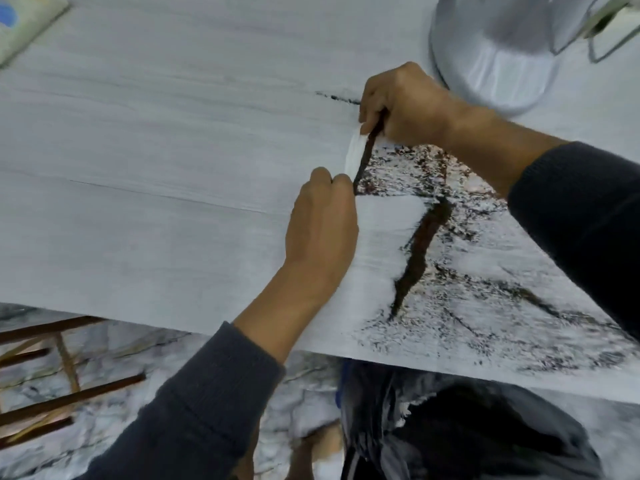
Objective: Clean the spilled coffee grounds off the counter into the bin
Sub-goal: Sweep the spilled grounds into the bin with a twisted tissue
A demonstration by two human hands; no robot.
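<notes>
Bin (450, 427) below; grounds (420, 244) (dark streaks) smeared

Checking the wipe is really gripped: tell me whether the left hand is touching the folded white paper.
Touching. The head view shows the left hand pinching the near end of the folded white paper between its fingers; the right hand holds the far end.

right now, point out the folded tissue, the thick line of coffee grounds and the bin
folded tissue (352, 154): head view, on its white folded edge between the two hands
thick line of coffee grounds (420, 247): head view, on the middle of the dark ridge
bin (450, 431): head view, on its black liner below the counter edge
</notes>
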